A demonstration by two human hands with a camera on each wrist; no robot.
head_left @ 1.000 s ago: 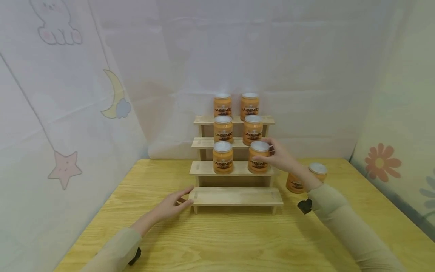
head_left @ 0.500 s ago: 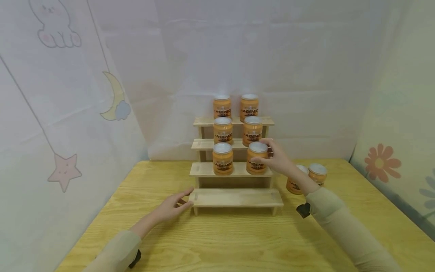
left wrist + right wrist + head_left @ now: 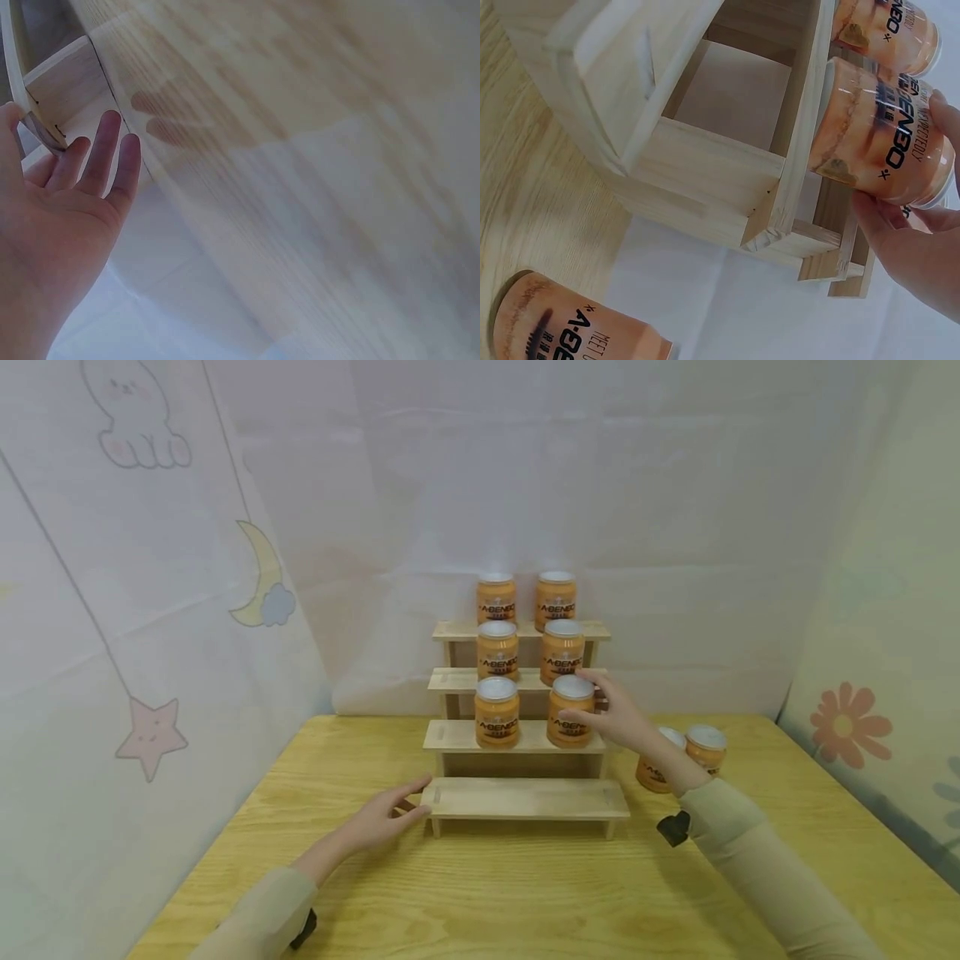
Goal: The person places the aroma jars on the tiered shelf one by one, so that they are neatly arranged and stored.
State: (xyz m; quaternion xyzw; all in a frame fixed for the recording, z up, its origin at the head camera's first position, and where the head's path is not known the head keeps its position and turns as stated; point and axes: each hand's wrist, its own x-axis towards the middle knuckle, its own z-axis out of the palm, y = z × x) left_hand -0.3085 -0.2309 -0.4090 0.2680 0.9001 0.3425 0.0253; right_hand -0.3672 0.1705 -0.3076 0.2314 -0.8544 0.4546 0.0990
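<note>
My right hand (image 3: 617, 714) grips an orange can (image 3: 568, 727) with a silver lid, thumb across its front and fingers behind. That can stands upright at the right of the second step from the bottom of a wooden stepped display rack (image 3: 525, 797). Beside it on the same step is a matching can (image 3: 497, 718). In the right wrist view, the gripped can (image 3: 870, 135) appears sideways, fingertips on its side near the lid. My left hand (image 3: 378, 818) touches the left end of the bottom step with thumb and fingertips; its other fingers extend loosely in the left wrist view.
Two cans stand on the third step, including a left can (image 3: 498, 652), and two on the top step, including a right can (image 3: 556, 602). Two more cans, one a right-hand can (image 3: 707, 747), stand on the wooden table (image 3: 480, 902), partly behind my right forearm. Cloth walls surround the table.
The gripped can has shifted very slightly left on its step, my right hand with it. My left hand stays at the rack's end. The head view has shifted a little.
</note>
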